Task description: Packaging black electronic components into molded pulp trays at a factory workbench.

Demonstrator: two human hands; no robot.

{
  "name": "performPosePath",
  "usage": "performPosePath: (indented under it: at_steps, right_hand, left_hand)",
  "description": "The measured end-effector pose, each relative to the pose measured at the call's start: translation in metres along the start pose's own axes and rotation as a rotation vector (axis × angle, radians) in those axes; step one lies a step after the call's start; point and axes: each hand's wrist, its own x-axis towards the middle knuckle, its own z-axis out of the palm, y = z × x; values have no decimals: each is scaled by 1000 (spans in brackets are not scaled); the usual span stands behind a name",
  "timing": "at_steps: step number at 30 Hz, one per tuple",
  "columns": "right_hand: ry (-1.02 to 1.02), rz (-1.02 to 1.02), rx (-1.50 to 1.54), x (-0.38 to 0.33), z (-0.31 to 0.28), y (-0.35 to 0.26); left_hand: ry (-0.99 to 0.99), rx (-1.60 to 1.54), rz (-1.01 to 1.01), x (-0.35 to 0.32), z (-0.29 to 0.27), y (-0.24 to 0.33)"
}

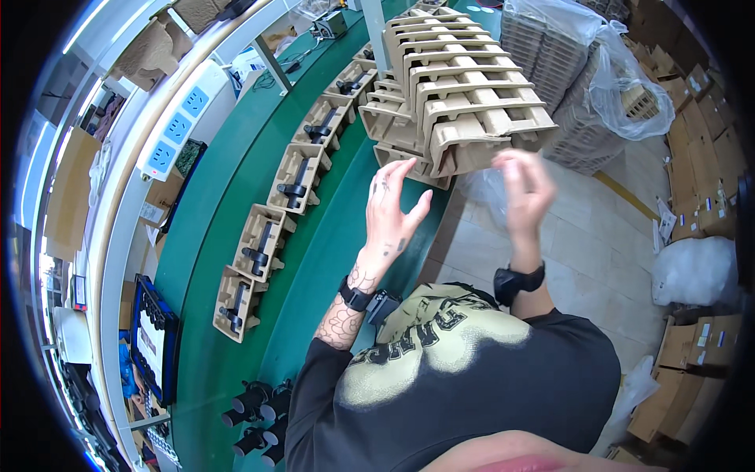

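A tall stack of tan moulded-pulp trays (464, 86) leans over the far end of the green bench, its near end facing me. My left hand (387, 206) is just in front of the stack's lower left side, thumb and fingers spread, with nothing in it. My right hand (525, 193) is raised by the stack's near right corner, fingers bent but apart, and I see nothing in it. Whether its fingertips touch the tray edge I cannot tell. Left of the stack, several pulp trays (277, 177) stand in a row, each with a black part (292, 190) inside.
Several black cylindrical parts (255, 397) stand on the green bench (204, 315) at the near left. A white power strip (177, 118) runs along the shelf at left. More stacked trays under plastic film (629, 86) stand on the floor at far right, with cardboard boxes (696, 346) beyond.
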Motion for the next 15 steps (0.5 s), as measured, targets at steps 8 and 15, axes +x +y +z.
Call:
performPosePath:
  at_steps: [8,15]
  right_hand:
    - [-493,-279,-646,144,-5,22]
    - [-1001,-354,-991,169,20,23]
  left_hand:
    - [-101,56,5,47,34,-14]
    - [-91,44,111,39,33,-20]
